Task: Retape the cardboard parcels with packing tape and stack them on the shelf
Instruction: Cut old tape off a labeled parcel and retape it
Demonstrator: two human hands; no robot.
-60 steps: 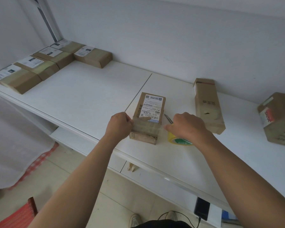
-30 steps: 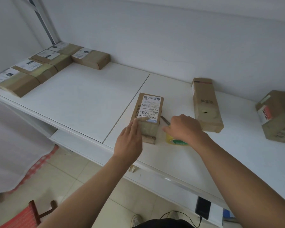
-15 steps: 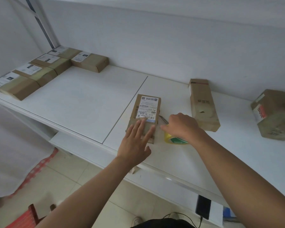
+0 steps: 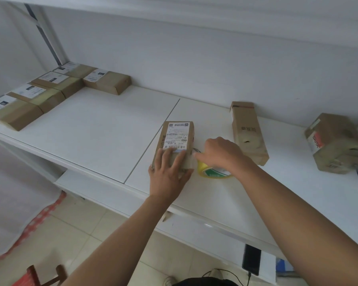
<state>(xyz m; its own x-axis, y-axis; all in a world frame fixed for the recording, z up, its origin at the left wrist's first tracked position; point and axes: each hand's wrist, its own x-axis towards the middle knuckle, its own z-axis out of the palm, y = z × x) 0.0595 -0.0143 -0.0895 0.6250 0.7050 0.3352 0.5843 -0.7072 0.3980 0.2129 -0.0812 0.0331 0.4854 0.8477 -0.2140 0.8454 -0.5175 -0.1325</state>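
A small cardboard parcel (image 4: pixel 177 139) with a white shipping label lies flat on the white shelf (image 4: pixel 103 133), near its front edge. My left hand (image 4: pixel 170 172) presses flat on the parcel's near end, fingers straight over the tape band. Just right of the parcel, my right hand (image 4: pixel 219 154) grips a yellow roll of packing tape (image 4: pixel 212 172) that rests on the shelf. A strip of tape runs from the roll onto the parcel. A thin metal tool shows between parcel and hand, mostly hidden.
Two more parcels lie to the right: a long one (image 4: pixel 248 133) and a bulkier one (image 4: pixel 335 143). Several labelled parcels (image 4: pixel 48 91) line the shelf's left end. A black phone (image 4: pixel 251 262) sits on a lower ledge. A red stool (image 4: pixel 32 277) stands on the floor.
My left hand let go of the tape end and moved onto the parcel's near end, flattening over the tape. My right hand stayed on the roll beside the parcel.
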